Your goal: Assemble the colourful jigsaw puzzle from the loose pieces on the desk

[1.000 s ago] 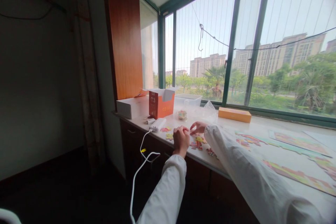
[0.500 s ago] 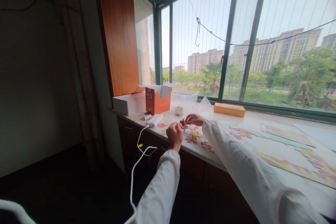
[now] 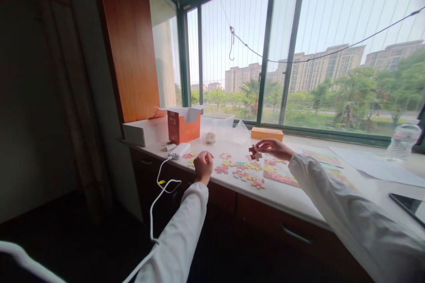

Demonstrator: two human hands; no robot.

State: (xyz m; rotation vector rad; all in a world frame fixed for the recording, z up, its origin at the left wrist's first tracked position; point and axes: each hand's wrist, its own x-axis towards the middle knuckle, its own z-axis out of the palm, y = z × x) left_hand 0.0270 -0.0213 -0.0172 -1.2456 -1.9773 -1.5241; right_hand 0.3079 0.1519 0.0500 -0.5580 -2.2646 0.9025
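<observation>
Between the thumb and fingers of my right hand (image 3: pixel 272 148) is a jigsaw puzzle piece (image 3: pixel 255 153), raised above the white countertop (image 3: pixel 226 185). My left hand (image 3: pixel 203 166) is closed near the counter's front edge, its fingers curled; anything inside them is hidden. Loose puzzle pieces (image 3: pixel 241 174) in pink, yellow and red lie scattered between and below my hands. A joined puzzle section (image 3: pixel 280 176) sits beneath my right forearm, which partly covers it.
Along the back stand a white box (image 3: pixel 134 135), an orange-red box (image 3: pixel 183 127), a clear bin (image 3: pixel 217 120) and an orange carton (image 3: pixel 266 133). A white power strip (image 3: pixel 180 151) trails its cable (image 3: pixel 152 216) off the front edge. A plastic bottle (image 3: pixel 401 143) and a dark tablet-like device (image 3: pixel 408 205) are at right.
My right hand has carried the puzzle piece to the right, away from my left hand, which was touching it. The view has turned right, bringing the bottle and dark device into sight.
</observation>
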